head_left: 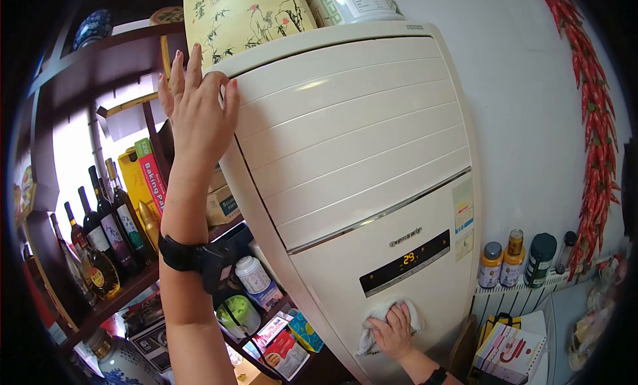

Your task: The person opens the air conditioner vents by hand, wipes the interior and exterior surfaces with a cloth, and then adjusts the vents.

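A tall cream-white floor-standing air conditioner (359, 112) leans across the middle of the tilted view. Its dark display strip (407, 260) shows a lit 29. My left hand (199, 109) is at the unit's upper left corner, fingers apart and pointing up, holding nothing; whether the fingertips touch the edge is hard to tell. Below the display, my right hand (393, 328) presses a white cloth (415, 316) flat against the lower front panel. Part of the cloth is hidden under the palm and fingers.
On top of the unit stand a pale yellow printed bag (249, 19) and a clear container (355, 4). Dark shelves at left hold several bottles (109, 222) and boxes. At right are several jars (512, 262) on a white radiator, a box (510, 352) and hanging red chilies (595, 126).
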The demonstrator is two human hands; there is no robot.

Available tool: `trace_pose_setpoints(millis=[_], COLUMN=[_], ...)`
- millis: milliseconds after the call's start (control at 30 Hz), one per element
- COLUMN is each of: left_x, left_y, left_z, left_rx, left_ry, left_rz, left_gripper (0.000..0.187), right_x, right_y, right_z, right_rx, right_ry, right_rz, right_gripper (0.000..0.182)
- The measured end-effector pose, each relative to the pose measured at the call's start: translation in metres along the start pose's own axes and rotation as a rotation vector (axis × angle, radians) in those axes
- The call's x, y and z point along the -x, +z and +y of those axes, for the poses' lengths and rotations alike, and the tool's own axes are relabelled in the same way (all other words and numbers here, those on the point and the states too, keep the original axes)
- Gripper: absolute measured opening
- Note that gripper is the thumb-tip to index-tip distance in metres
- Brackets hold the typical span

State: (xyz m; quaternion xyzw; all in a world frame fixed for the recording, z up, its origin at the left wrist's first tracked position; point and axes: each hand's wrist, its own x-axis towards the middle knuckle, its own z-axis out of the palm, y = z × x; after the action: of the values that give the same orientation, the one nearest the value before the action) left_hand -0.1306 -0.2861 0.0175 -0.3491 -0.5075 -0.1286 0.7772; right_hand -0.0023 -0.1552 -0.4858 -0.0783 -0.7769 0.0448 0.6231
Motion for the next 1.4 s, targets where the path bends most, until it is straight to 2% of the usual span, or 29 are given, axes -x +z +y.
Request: trace_pose_setpoints(millis=[500, 633, 667, 800, 1033, 1400], left_x=[-0.001, 0.000, 0.001, -0.001, -0.006, -0.017], left_y=[0.014, 0.007, 0.010, 0.017, 0.020, 0.026], left_z=[-0.009, -0.002, -0.006, -0.009, -0.003, -0.006], left_rx=[0.072, 0.106, 0.102, 0.101, 0.056, 0.064], left_ry=[-0.042, -0.040, -0.031, -0.049, -0.125, -0.104], left_rz=[-0.011, 0.052, 0.073, 0.142, 0.172, 0.167], left_gripper=[0.024, 0.039, 0.048, 0.054, 0.055, 0.056], right_x=[-0.001, -0.002, -0.002, -0.004, -0.002, -0.004], right_y=[0.001, -0.001, -0.001, -0.003, -0.001, -0.001], right_z=[0.001, 0.001, 0.001, 0.000, 0.002, 0.000], right_rx=[0.008, 0.003, -0.001, -0.002, 0.000, 0.009], right_ry=[-0.009, -0.014, -0.015, -0.022, -0.017, -0.016], right_rz=[0.004, 0.002, 0.002, 0.006, 0.006, 0.019], right_gripper=[0.044, 0.044, 0.043, 0.043, 0.047, 0.049])
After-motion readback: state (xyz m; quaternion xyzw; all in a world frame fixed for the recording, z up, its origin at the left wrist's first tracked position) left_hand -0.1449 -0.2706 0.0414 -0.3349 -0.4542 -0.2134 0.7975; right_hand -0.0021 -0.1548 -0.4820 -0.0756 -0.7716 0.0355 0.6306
